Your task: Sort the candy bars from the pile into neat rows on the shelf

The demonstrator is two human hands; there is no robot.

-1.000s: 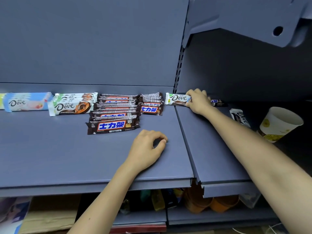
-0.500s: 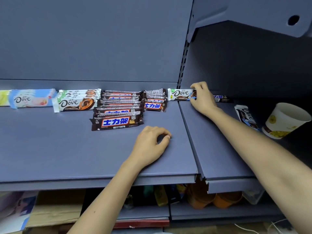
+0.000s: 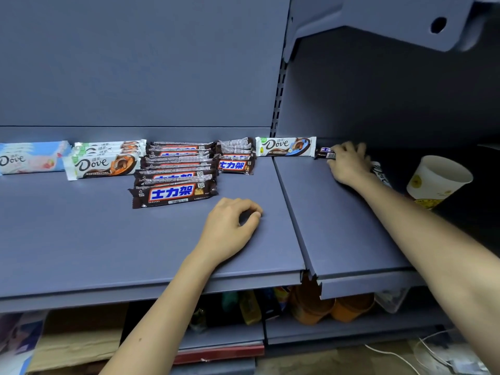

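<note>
Candy bars lie in rows along the back of the blue shelf (image 3: 81,239): pale blue Dove bars (image 3: 29,158), white Dove bars (image 3: 104,163), a long row of brown Snickers bars (image 3: 176,192) and a short stack of small Snickers (image 3: 235,165). A single white Dove bar (image 3: 285,146) lies across the seam between the two shelf boards. My right hand (image 3: 349,163) reaches to the back of the right board and its fingers curl over a dark candy bar (image 3: 324,152). Another wrapped bar (image 3: 381,175) shows just behind that wrist. My left hand (image 3: 230,228) rests on the shelf, loosely curled, holding nothing.
A tilted paper cup (image 3: 438,180) lies at the right, close to my right forearm. A shelf bracket (image 3: 405,25) juts out overhead at the upper right. Below the shelf are cardboard, orange pots (image 3: 332,307) and other goods.
My right hand has left the single white Dove bar at the back and moved right onto the dark bar. My left hand stays in place.
</note>
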